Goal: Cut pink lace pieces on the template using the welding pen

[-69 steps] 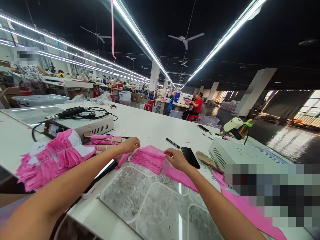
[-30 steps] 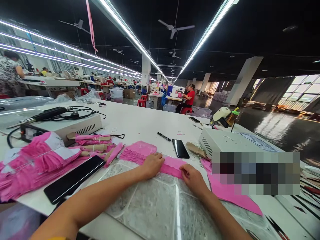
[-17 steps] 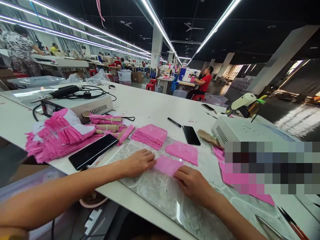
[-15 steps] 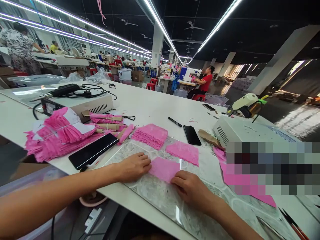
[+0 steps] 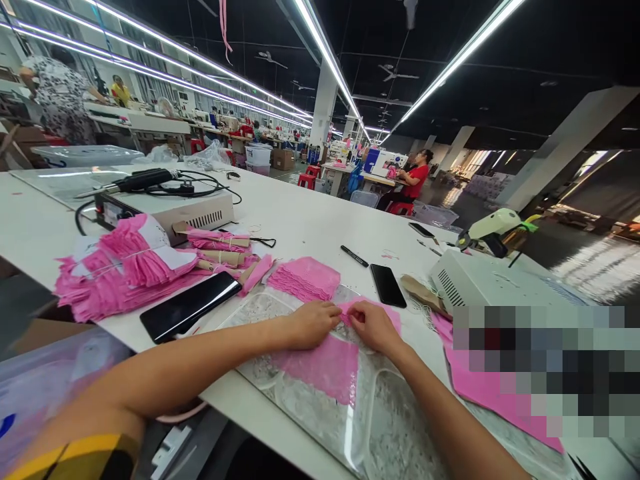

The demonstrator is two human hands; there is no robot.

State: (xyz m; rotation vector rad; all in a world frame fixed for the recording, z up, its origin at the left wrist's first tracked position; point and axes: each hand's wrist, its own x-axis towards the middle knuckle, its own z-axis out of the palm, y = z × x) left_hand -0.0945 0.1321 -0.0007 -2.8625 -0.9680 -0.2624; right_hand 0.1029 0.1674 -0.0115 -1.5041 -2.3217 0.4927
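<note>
Sewing workshop, with sewing machines (image 5: 390,162) under strip lights (image 5: 315,33).

The fabric stack (image 5: 304,280), the flat fabric sheet (image 5: 323,370) and the long cloth (image 5: 477,383) are pink; the tied bundle (image 5: 143,261) is pink with white areas. The work board (image 5: 410,413) is mottled grey with pale banding, and the table (image 5: 285,220) is white — the pen (image 5: 354,256) and the large phone (image 5: 193,308) are black. Garment colours: near sleeve (image 5: 85,457), yellow and black; seated co-worker's shirt (image 5: 419,180), red; standing co-worker's top (image 5: 57,87), white with a dark pattern.
</note>
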